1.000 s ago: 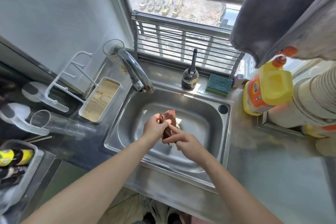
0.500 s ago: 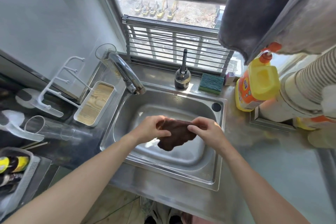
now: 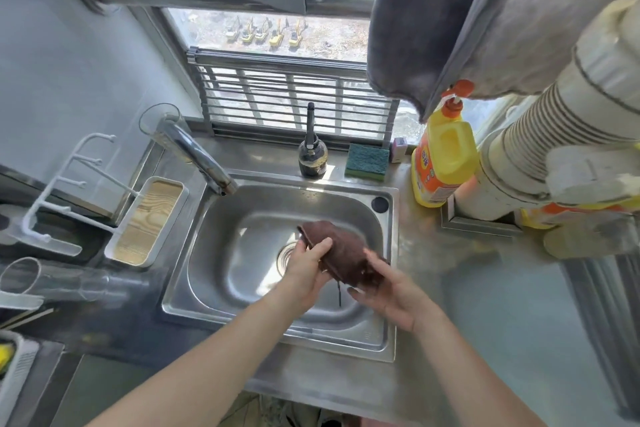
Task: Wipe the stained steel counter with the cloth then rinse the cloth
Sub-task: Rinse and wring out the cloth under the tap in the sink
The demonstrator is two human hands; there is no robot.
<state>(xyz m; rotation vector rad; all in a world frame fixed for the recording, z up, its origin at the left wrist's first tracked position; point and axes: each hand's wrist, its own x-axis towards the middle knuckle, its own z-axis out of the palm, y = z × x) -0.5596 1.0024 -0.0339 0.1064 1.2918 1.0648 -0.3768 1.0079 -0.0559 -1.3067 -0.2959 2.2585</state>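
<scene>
Holding a dark brown cloth (image 3: 341, 253) over the steel sink (image 3: 390, 291), a person works with both bare hands above the basin. The left hand (image 3: 308, 270) has its fingers (image 3: 320, 247) closed on the cloth's left edge, thumb on top; the right hand (image 3: 391, 295) cups its lower right end, fingers curled under the fabric. A thin strand hangs from the cloth. The faucet (image 3: 199, 156) angles in from the left. Behind the sink stand a dark bottle (image 3: 312, 158), a green sponge (image 3: 367, 161) and a yellow detergent jug (image 3: 443, 152) on the steel table (image 3: 512, 322).
</scene>
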